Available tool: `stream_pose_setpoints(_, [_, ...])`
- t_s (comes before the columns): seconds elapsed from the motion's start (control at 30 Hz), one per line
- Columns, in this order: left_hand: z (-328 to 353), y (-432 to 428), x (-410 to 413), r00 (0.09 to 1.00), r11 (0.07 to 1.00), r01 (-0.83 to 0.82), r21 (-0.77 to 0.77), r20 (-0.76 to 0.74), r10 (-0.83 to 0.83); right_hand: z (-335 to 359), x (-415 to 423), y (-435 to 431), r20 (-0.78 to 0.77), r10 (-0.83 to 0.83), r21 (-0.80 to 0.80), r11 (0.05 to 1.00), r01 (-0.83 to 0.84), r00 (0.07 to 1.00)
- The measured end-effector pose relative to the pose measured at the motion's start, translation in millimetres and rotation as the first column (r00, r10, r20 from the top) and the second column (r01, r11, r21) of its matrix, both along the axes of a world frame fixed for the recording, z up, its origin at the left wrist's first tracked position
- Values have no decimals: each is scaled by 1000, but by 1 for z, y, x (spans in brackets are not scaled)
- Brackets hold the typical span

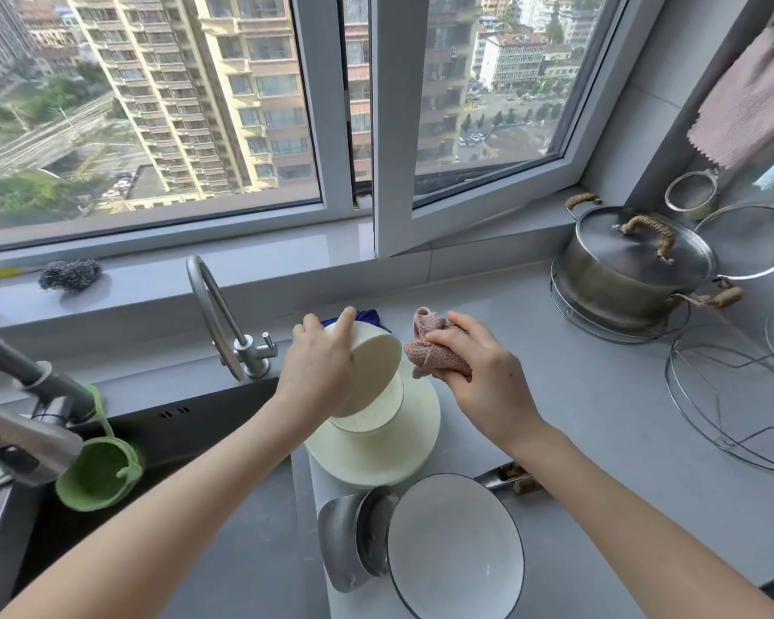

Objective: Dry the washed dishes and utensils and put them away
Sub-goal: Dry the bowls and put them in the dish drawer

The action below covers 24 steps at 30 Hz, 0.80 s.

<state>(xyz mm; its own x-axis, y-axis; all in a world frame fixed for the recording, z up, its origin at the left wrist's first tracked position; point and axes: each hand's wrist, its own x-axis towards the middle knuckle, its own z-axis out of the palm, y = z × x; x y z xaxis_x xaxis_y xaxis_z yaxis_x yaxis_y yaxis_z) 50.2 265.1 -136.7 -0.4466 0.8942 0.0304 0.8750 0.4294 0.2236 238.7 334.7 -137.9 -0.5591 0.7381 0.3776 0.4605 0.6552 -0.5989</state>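
Both my bare arms reach forward, hands close together.
My left hand [318,373] curls around a white bowl [376,366], holding it tilted, forefinger on its far edge; my right hand [479,364] clutches a bunched pink cloth [423,352] just beside it, knuckles up.

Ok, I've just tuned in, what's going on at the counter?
A person is drying dishes beside the sink. The left hand grips a cream bowl, tilted above a stack of cream dishes. The right hand holds a bunched pink cloth right next to that bowl. A dark-rimmed white bowl lies nearer on the counter, not yet picked up.
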Motion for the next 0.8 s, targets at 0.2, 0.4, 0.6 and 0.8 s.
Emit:
stream_pose_setpoints(0.2, [14,-5,-15,761,981,-187,-44,625,173,1,-15,-14,-238,-69,-68,996,54,969])
stream_pose_setpoints(0.4, [21,-17,-13,386,980,-198,-7,919,84,-14,-42,-32,-22,166,-99,981,-167,986])
stream_pose_setpoints(0.6, [23,-22,-8,358,989,-149,10,933,44,-21,-50,-24,418,366,130,882,-454,831])
stream_pose_setpoints(0.8, [13,-20,10,264,961,-257,-99,950,168,20,-37,-40,605,431,-345,900,-267,669])
